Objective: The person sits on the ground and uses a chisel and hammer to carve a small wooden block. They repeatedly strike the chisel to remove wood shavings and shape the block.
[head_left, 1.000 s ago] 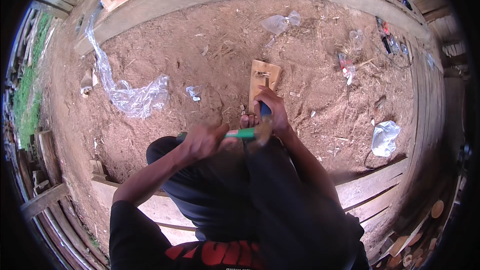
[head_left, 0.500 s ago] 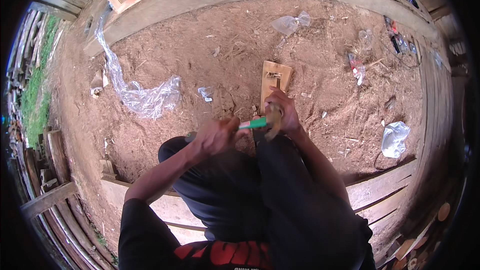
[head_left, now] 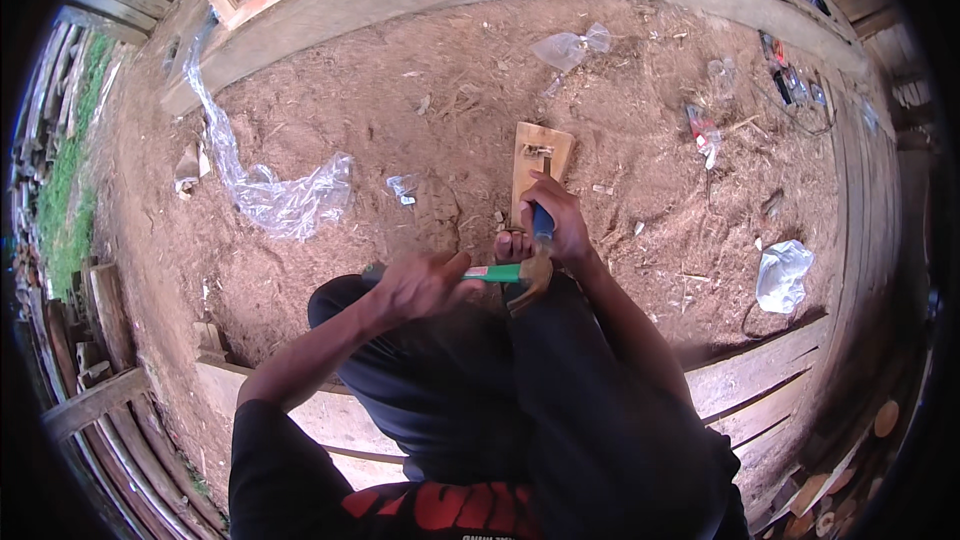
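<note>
Head view, left hand [head_left: 425, 283] curled round hammer [head_left: 508, 272], right hand [head_left: 568, 228] clasping chisel [head_left: 543, 222]

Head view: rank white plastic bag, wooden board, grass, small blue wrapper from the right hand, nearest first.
1. Wooden board: just beyond the right hand.
2. Small blue wrapper: left of hand.
3. White plastic bag: right of hand.
4. Grass: far left edge.

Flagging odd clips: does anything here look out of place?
Yes: crumpled clear plastic trails over the dirt at left and a white bag lies at right, like litter, neither in use. Bare toes also sit unprotected near the chisel and hammer.
</note>
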A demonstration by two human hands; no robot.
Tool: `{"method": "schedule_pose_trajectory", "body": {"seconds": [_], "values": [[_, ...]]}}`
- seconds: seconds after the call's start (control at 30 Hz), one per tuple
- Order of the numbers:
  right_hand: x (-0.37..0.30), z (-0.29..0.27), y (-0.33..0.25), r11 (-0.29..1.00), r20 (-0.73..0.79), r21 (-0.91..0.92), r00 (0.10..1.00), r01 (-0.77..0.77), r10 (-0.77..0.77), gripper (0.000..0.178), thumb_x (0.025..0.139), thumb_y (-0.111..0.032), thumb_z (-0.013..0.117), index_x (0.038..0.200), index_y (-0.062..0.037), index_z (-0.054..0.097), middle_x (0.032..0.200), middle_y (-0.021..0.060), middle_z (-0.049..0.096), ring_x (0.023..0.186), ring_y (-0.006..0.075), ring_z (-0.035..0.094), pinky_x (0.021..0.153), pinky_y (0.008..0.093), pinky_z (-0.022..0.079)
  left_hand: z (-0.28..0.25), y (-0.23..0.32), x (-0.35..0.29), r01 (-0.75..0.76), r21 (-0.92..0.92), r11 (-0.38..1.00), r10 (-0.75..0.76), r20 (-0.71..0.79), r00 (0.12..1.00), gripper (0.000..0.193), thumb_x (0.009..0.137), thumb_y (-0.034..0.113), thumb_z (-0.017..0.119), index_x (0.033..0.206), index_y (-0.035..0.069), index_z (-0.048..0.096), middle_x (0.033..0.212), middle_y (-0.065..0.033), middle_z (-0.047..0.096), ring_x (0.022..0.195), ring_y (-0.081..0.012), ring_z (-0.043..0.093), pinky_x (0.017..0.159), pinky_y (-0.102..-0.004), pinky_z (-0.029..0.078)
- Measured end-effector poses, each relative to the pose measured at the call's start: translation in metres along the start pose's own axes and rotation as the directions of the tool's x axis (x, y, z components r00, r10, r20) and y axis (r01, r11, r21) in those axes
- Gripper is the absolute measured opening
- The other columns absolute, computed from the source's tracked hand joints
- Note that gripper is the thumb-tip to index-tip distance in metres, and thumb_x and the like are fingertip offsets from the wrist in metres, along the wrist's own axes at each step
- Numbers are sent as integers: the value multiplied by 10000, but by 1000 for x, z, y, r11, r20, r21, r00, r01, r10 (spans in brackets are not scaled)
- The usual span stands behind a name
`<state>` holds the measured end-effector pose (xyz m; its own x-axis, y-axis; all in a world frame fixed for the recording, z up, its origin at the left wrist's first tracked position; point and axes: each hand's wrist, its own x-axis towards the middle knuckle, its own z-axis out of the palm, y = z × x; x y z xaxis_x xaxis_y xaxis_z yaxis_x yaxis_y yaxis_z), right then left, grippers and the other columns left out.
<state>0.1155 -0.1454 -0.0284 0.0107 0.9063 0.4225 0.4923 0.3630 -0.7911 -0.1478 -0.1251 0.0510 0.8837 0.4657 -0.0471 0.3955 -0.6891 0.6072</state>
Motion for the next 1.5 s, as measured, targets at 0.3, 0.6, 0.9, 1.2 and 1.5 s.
{"method": "schedule_pose_trajectory", "body": {"seconds": [0.3,0.6,0.9,1.2,1.5], "values": [[-2,1,8,1000,5,-9,1000,1,-1,42,830,-11,643,848,-6,606,751,155,575,828,384,629,989,495,501,-17,8,7,-61,58,996,62,-28,998,372,938,431,632,888,70,560,683,-115,579,584,-314,624,515,-433,485],[-1,-2,10,1000,-1,6,1000,21,-21,33,835,24,619,826,-6,605,723,134,566,703,320,616,1044,506,482,-19,-3,9,-92,-28,995,89,-88,992,502,991,529,500,858,47,532,663,-144,533,568,-381,589,508,-458,468],[-4,-3,9,1000,20,-7,1000,2,-2,68,816,-27,658,864,-17,610,782,164,589,851,398,618,966,487,498,-10,-4,2,-245,-42,969,242,-61,968,478,995,513,508,826,66,527,654,-108,526,542,-319,584,486,-419,469],[-3,1,10,1000,60,5,998,-18,17,52,825,-10,646,845,-19,599,782,160,577,905,399,625,939,485,509,-9,-7,3,-161,5,987,161,-89,983,451,934,503,598,818,73,525,677,-93,528,551,-295,587,488,-418,467],[-1,3,4,1000,3,6,1000,3,-3,43,861,7,621,830,-4,594,720,134,550,708,325,602,1033,510,489,-18,4,7,-71,115,991,77,-52,996,385,937,425,630,835,67,532,682,-89,535,560,-288,598,489,-406,471]]}}
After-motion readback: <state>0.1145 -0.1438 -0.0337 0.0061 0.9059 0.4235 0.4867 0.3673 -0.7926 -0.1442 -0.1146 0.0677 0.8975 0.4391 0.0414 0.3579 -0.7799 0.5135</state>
